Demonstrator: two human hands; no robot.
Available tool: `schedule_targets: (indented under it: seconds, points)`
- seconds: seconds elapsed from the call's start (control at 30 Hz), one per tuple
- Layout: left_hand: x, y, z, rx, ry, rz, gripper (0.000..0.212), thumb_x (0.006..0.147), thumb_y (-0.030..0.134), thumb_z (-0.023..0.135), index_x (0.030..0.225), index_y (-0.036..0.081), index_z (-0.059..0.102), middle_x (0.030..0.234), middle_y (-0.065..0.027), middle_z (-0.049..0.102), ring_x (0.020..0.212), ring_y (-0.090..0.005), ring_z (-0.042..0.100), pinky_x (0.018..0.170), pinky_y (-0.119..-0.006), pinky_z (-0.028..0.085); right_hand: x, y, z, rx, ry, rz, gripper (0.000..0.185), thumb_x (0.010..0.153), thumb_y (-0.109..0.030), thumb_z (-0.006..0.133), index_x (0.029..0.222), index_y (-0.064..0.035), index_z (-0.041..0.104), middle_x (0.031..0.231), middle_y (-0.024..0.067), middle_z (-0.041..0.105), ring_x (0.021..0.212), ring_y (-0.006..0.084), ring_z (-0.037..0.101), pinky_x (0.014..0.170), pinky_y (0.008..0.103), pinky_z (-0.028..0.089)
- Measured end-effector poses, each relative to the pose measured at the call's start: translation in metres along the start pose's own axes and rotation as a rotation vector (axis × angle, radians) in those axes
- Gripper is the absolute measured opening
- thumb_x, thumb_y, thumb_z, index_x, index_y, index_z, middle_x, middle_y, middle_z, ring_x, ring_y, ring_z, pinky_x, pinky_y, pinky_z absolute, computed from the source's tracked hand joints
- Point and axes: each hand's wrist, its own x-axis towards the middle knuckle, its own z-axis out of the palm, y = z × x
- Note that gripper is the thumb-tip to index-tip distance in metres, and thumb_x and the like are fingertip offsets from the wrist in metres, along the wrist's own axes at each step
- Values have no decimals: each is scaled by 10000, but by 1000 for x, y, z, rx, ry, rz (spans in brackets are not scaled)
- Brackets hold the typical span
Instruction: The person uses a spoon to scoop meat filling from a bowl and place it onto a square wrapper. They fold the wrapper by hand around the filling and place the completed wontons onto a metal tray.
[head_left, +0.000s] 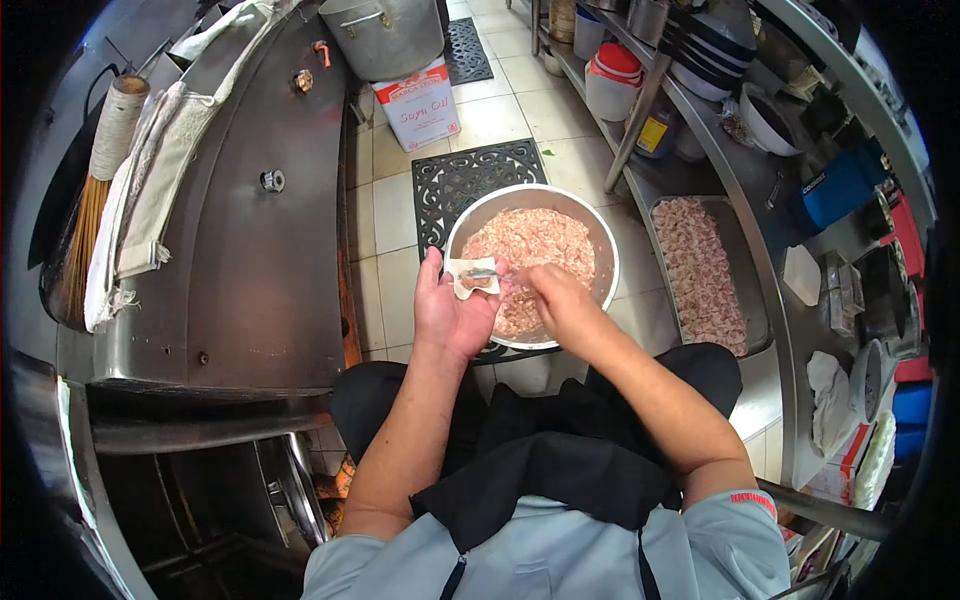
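Note:
My left hand (457, 311) is palm up with a square dough wrapper (464, 285) lying on its fingers. A small lump of ground meat filling (475, 280) sits on the wrapper. In my right hand (559, 300) is a thin metal utensil (484, 274), its tip on the filling; whether it is a spoon or a spreader I cannot tell. Beneath both hands stands a large round metal bowl (611, 247) holding ground meat mixture (544, 232). Part of the bowl's near left side is hidden by my left hand.
To the right, a metal tray (757, 300) on the lower shelf holds rows of filled dumplings (701, 277). A steel counter (262, 262) stands at left with towels (154, 202). Ahead are a rubber mat (480, 169), a cardboard box (420, 109) and a large pot (390, 37).

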Motion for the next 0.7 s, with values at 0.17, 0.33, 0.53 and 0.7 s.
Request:
schedule_targets:
  seconds: [0.17, 0.33, 0.53, 0.7]
  points:
    - [-9, -2, 21, 251, -50, -24, 622, 1073, 519, 482, 1381, -21, 463, 1281, -222, 588, 1185, -358, 592, 1077, -499, 464, -15, 6, 17, 537, 16, 419, 211, 1056, -24, 511, 1252, -36, 589, 919, 93, 610, 864, 223, 638, 781, 389, 520]
    - [9, 5, -25, 1056, 52, 216, 416, 1019, 187, 677, 1330, 2, 472, 1088, -118, 677, 881, -184, 700, 784, -290, 578, 5, 2, -18, 781, -98, 631, 197, 1074, -68, 514, 1253, -41, 592, 963, 19, 639, 864, 107, 615, 799, 297, 518]
    - [5, -16, 2, 1000, -161, 350, 358, 968, 24, 694, 1247, 14, 469, 1004, -135, 740, 835, -222, 769, 710, -301, 609, 8, -26, -47, 271, -40, 192, 176, 1021, -13, 529, 1172, -8, 618, 1016, 183, 679, 998, 338, 697, 865, 418, 539]
    - [-3, -15, 9, 1130, -139, 682, 404, 927, -58, 687, 1234, 0, 430, 1013, -155, 710, 845, -232, 768, 735, -312, 626, 6, -44, -53, 184, 12, 88, 183, 1023, -7, 545, 1185, 1, 632, 1094, 196, 687, 1080, 360, 682, 918, 424, 531]
